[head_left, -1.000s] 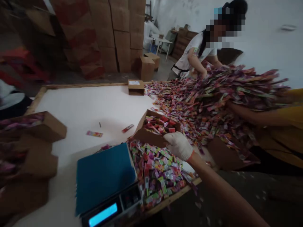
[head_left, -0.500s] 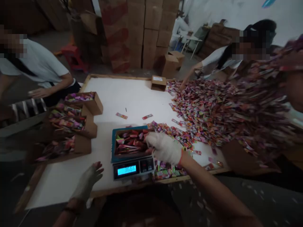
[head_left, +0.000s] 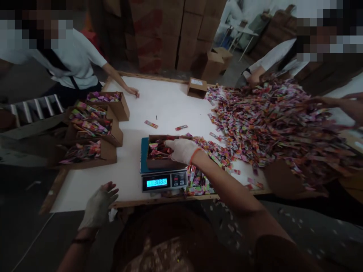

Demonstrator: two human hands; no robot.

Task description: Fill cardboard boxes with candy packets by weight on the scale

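Note:
My right hand (head_left: 183,151), in a white glove with an orange cuff, is over the right part of an open cardboard box (head_left: 167,163). Its fingers curl down among the small candy-like packets (head_left: 157,152) inside; what they grip, if anything, is hidden. The box rests on the teal platform (head_left: 144,155) of a digital scale (head_left: 164,181), whose blue display (head_left: 156,182) is lit, its digits smeared. My left hand (head_left: 99,202), its glove leaving the fingertips bare, hovers palm inward at the table's front edge, fingers apart and holding nothing.
Filled cardboard boxes (head_left: 109,152) line the table's left side. A large heap of packets (head_left: 255,124) covers the right. A small carton (head_left: 197,88) sits at the back edge, and two loose packets (head_left: 181,127) lie mid-table. Co-workers' arms (head_left: 120,81) reach in from left and right.
My right hand has shifted left over the box, its fingers now farther in. The display digits differ. The left co-worker's arm now stretches over the table. My view has tilted down.

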